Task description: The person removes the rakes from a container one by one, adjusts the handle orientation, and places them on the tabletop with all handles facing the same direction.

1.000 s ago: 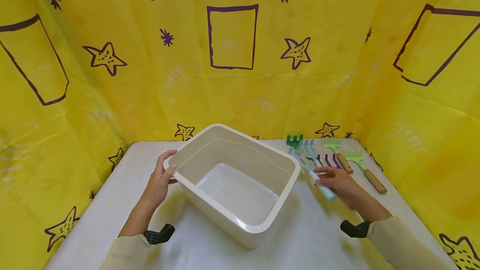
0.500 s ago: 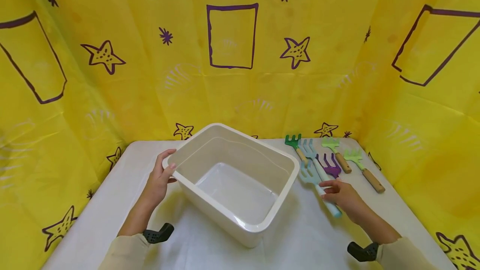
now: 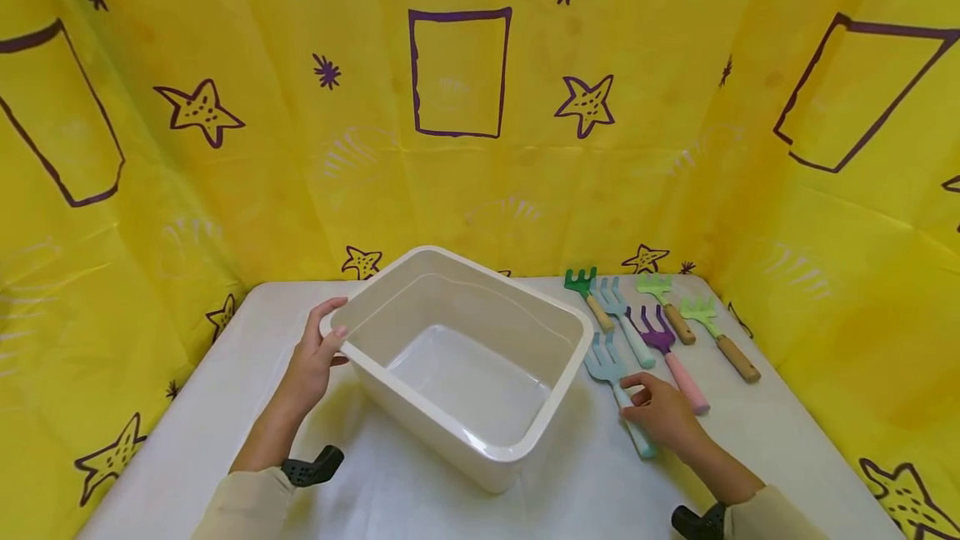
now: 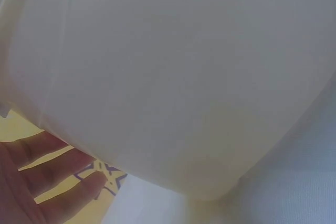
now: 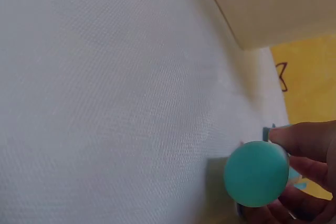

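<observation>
Dragged nearer, the teal rake [image 3: 617, 382] is light and stiff; right fingers [image 3: 643, 401] pinch its smooth handle; left fingers [image 3: 324, 338] curl on the tub [image 3: 457, 361] rim.

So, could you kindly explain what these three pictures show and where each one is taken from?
There is no machine here: a person works bare-handed at a white table walled with yellow cloth. The wide picture comes from a camera on the head; the other two come from cameras on each wrist. The left hand holds the rim of an empty cream tub; its wrist view shows mostly the tub's wall. The right hand grips the handle of a light blue toy rake; its wrist view looks at the round end of that handle. Five more rakes lie beside it.
</observation>
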A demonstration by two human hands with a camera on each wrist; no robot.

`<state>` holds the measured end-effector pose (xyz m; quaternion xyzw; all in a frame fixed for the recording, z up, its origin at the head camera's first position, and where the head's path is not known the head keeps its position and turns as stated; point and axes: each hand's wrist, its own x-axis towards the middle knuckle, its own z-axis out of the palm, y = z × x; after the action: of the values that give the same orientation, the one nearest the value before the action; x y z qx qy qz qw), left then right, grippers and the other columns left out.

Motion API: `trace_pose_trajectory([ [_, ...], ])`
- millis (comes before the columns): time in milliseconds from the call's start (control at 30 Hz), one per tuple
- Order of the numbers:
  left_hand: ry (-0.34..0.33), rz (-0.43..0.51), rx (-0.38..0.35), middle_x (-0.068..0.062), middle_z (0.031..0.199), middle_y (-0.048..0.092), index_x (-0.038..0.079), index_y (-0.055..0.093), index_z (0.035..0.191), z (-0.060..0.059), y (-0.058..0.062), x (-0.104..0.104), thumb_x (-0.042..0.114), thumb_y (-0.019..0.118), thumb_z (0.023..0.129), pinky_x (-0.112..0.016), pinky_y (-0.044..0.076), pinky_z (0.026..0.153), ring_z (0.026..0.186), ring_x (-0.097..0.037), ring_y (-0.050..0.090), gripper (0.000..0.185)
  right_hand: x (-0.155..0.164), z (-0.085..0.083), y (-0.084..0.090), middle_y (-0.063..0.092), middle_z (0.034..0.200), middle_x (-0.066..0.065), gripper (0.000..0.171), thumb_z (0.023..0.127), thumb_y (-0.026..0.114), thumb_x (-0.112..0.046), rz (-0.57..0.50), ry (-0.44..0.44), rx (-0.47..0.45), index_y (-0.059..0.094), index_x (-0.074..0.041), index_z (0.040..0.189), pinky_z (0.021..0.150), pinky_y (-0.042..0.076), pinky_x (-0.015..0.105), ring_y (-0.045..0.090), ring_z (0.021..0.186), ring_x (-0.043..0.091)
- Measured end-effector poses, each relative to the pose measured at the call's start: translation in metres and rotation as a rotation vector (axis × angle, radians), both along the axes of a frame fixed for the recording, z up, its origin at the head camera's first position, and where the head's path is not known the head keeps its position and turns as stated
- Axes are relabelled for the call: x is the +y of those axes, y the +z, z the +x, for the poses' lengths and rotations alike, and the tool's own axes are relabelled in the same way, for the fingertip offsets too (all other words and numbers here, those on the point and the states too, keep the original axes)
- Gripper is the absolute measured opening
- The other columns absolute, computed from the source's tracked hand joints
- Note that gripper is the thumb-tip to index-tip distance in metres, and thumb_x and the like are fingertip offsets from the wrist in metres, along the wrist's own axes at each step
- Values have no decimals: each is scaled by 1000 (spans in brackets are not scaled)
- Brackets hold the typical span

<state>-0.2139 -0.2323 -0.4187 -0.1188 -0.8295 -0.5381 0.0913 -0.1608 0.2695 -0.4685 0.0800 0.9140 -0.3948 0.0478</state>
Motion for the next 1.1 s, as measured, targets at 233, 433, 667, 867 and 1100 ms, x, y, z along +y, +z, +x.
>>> trace_pose_trajectory([
  [233,0,-3,3,-22,137,45,18,25,148,1,1,0,32,37,105,-57,49,85,108,-41,54,47,-3,-1,-6,56,84,4,39,81,77,-11,44,7,44,62,-6,117,61,47,30,51,77,22],
  [433,-4,-4,3,-21,138,44,18,24,148,0,2,0,32,37,105,-53,49,85,108,-40,53,47,-3,1,-7,57,83,4,39,80,77,-10,66,5,76,62,-5,115,62,45,29,52,78,22],
  [667,-1,2,7,-22,137,44,17,24,148,0,0,1,31,37,105,-62,47,86,108,-41,54,47,-6,5,-5,55,83,4,39,81,77,-9,66,9,47,61,-5,116,59,46,29,50,76,21],
  [867,-1,9,-2,-20,140,43,20,25,148,0,1,0,33,38,105,-57,48,87,110,-41,53,48,-8,6,-4,55,82,4,40,81,77,-9,86,20,39,60,-6,117,58,46,29,50,75,21],
  [1100,-13,32,1,-20,136,45,18,25,148,-1,0,-1,32,38,105,-58,47,86,108,-39,53,47,-10,5,-6,53,80,5,42,81,77,-9,107,25,17,59,-6,119,55,46,26,48,72,20],
])
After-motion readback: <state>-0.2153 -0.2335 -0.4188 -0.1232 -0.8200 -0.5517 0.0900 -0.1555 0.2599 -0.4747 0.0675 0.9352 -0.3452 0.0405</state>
